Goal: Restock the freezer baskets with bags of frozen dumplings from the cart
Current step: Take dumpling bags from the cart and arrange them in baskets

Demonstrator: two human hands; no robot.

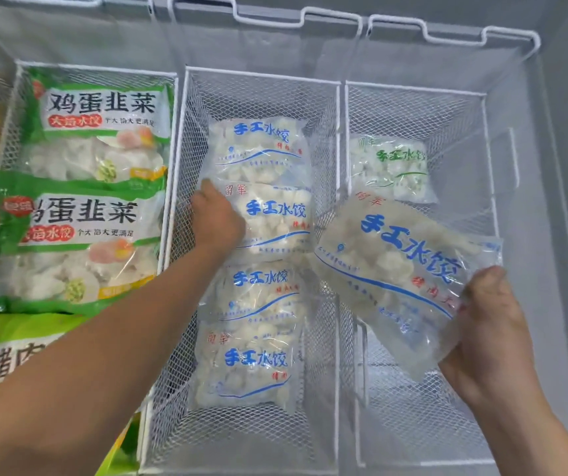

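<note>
Four middle-basket (262,77) bags (262,214) read 手工水饺 in blue.

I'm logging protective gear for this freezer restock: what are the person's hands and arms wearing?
Nothing shows on either. The left hand and the right hand are bare, with no gloves, and no rings are visible. Both forearms are bare up to the picture's edge: no sleeve, cuff, watch or wristband comes into view. Whether sleeves begin higher up cannot be told.
</note>
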